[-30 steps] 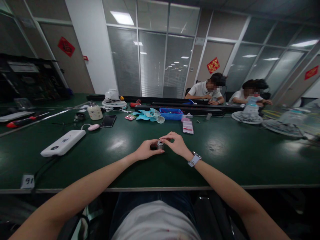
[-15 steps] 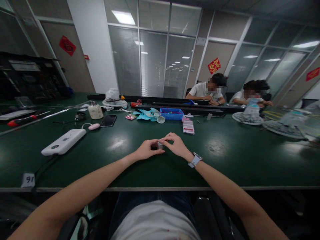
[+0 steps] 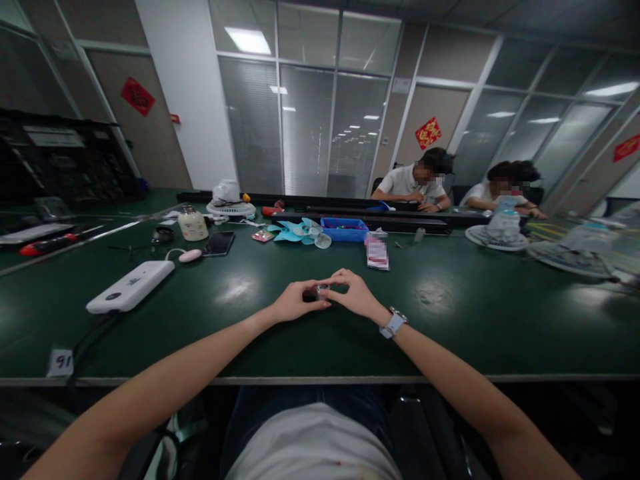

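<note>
Just above the green table, my left hand [image 3: 293,302] is closed with its thumb and fingers around a small silver cylindrical part [image 3: 321,291]. From the other side my right hand [image 3: 354,293], with a watch on its wrist, closes its thumb and forefinger on the same part. The fingertips of both hands meet there and cover most of it, so its exact kind does not show. Light blue fan blades [image 3: 295,232] and a blue tray [image 3: 344,231] lie beyond the hands. Near the tray is a pink-and-white packet [image 3: 377,252].
A white power bank-like device [image 3: 131,287] with a cable lies on the left. Behind it stand a cream bottle [image 3: 193,225] and a dark phone [image 3: 220,244]. White fan parts [image 3: 495,235] sit at the right. Two people [image 3: 417,183] work across the table.
My right thumb has come down and left onto the silver part, which now shows less between the fingers. My left hand keeps its hold. The camera view has shifted slightly.
</note>
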